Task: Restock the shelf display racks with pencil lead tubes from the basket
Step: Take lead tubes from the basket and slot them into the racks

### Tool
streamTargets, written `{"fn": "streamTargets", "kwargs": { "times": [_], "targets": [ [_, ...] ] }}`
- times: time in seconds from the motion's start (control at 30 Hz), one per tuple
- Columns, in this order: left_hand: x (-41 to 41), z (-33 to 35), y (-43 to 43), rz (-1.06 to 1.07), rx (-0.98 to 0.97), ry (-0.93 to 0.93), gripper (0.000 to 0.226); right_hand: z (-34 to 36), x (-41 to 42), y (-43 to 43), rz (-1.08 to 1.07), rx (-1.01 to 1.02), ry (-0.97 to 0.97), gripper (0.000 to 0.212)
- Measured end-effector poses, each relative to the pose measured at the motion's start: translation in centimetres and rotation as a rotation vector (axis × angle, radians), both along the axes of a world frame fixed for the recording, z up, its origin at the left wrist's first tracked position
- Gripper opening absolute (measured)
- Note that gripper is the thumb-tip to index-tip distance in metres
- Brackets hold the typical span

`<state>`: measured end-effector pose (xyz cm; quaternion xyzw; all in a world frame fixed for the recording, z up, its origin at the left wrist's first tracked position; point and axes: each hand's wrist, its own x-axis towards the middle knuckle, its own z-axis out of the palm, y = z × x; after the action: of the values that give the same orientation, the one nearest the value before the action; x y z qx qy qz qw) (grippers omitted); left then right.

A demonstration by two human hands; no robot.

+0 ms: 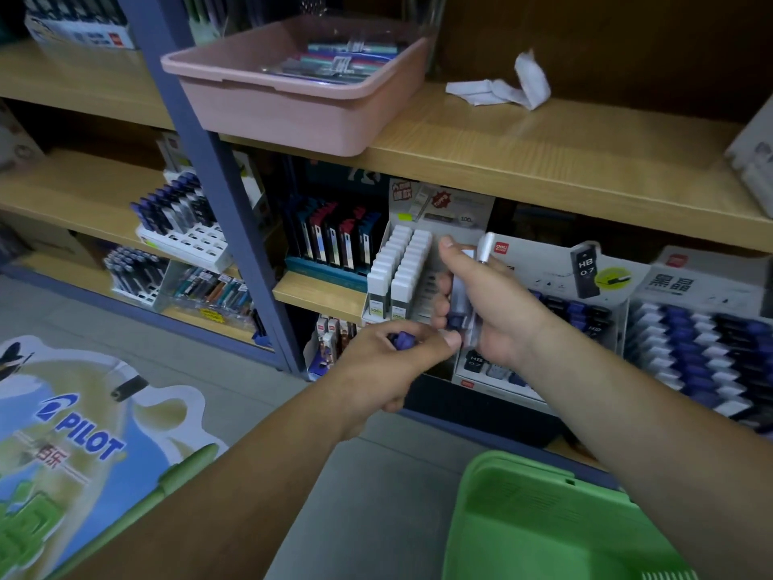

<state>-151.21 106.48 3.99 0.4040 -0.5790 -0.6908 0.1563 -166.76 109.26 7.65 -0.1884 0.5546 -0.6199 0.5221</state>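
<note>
Lead tubes (pixel 459 286) mostly hidden in R hand (pixel 495 313) & L hand (pixel 385 366).

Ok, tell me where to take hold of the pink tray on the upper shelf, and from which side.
Take the pink tray by its flared rim at the left and right sides, coming from the front. Its near end juts past the edge of the shelf, so fingers can likely hook under the lip there. Keep it level: pens lie loose inside.
</note>
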Motion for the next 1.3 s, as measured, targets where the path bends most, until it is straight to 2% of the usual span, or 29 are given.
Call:
{"fn": "streamTargets", "kwargs": {
  "times": [0.1, 0.2, 0.27, 0.4, 0.6, 0.73, 0.9, 1.0, 1.13, 1.3],
  "targets": [
    [-1.1, 0.3, 0.8, -0.056, 0.047, 0.000, 0.034, -0.1, 0.1, 1.0, 0.022, -0.027, -0.086, 0.026],
    [-2.1, 0.8, 1.6, -0.046, 0.095, 0.013, 0.037, 0.1, -0.1, 1.5, 0.015, -0.028, -0.078, 0.030],
    [-2.8, 1.1, 2.1, -0.025, 0.087, 0.020, 0.037, 0.1, -0.3, 1.9, 0.024, -0.044, -0.018, 0.027],
    [-3.5, 1.4, 2.1, 0.050, 0.068, 0.030, 0.053, -0.4, -0.7, 2.6, 0.086, -0.054, 0.170, 0.028],
    [-4.0, 1.6, 2.5, -0.064, 0.019, 0.009, 0.041, -1.1, -1.0, 3.4, 0.088, -0.059, 0.222, 0.025],
    [-4.2, 2.0, 2.6, -0.086, 0.103, 0.009, 0.036, -1.4, -0.9, 3.8, 0.189, -0.012, 0.290, 0.031],
    [-4.2, 1.8, 2.3, -0.075, 0.045, -0.059, 0.036, -1.2, -1.1, 3.8, 0.328, 0.119, 0.409, 0.047],
    [-4.2, 1.5, 2.0, -0.083, 0.009, -0.078, 0.026, -0.4, -1.3, 3.7, 0.261, 0.086, 0.426, 0.053],
    [-3.7, 0.8, 1.8, -0.089, -0.034, -0.165, 0.021, 0.2, -1.8, 3.1, 0.036, 0.044, 0.345, 0.050],
    [-2.9, 0.0, 0.5, -0.011, -0.018, -0.178, 0.025, 0.0, -3.4, 2.7, -0.103, 0.136, 0.587, 0.055]
  ]
}}
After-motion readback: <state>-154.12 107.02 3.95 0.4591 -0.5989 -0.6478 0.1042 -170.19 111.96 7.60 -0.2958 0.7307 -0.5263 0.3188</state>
